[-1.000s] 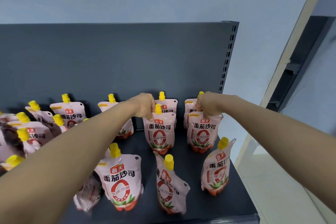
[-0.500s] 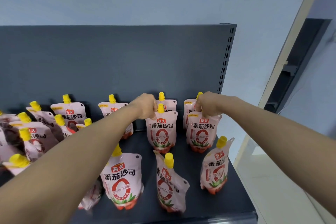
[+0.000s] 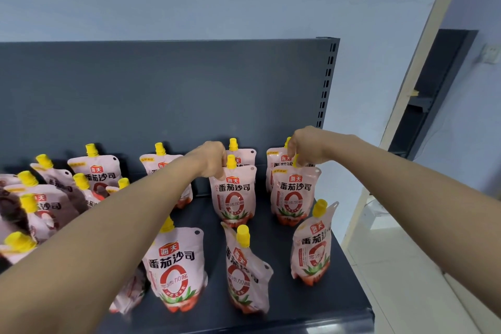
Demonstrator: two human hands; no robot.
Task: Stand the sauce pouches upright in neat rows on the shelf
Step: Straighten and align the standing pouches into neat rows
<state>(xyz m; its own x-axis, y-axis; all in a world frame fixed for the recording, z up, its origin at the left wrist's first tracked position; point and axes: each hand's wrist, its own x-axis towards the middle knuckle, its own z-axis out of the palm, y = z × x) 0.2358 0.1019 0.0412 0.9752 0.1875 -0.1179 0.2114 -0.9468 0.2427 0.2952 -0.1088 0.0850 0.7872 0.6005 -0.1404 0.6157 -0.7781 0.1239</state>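
Note:
Pink tomato-sauce pouches with yellow caps stand on a dark grey shelf (image 3: 287, 304). My left hand (image 3: 210, 158) pinches the top corner of an upright middle-row pouch (image 3: 234, 195). My right hand (image 3: 305, 148) grips the top of the neighbouring upright pouch (image 3: 294, 195), its cap partly hidden by my fingers. Two more pouches stand behind these against the back panel. Three pouches form the front row: one upright (image 3: 176, 266), one turned sideways (image 3: 246, 271), one leaning right (image 3: 313, 244).
A jumbled group of pouches (image 3: 46, 198) crowds the left side, partly hidden by my left forearm. The shelf's back panel (image 3: 162, 89) rises behind. The shelf's right edge drops to a tiled floor (image 3: 406, 266), with a dark doorway (image 3: 433, 89) beyond.
Both hands stay on the tops of the same two pouches; the pouches have shifted slightly back toward the rear row. The view has dipped a little.

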